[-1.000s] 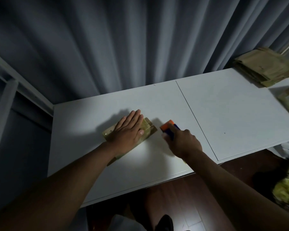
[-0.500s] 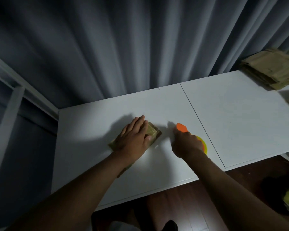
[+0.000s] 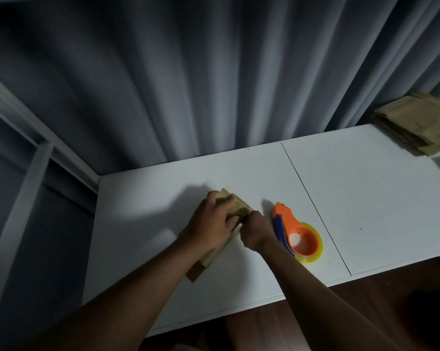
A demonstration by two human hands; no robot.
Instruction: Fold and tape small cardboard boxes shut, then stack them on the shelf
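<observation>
Both hands' grip on box (image 3: pixel 235 210); tape dispenser (image 3: pixel 293 231) beside.

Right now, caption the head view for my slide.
Both hands work on a box; tape dispenser lies beside it.
</observation>
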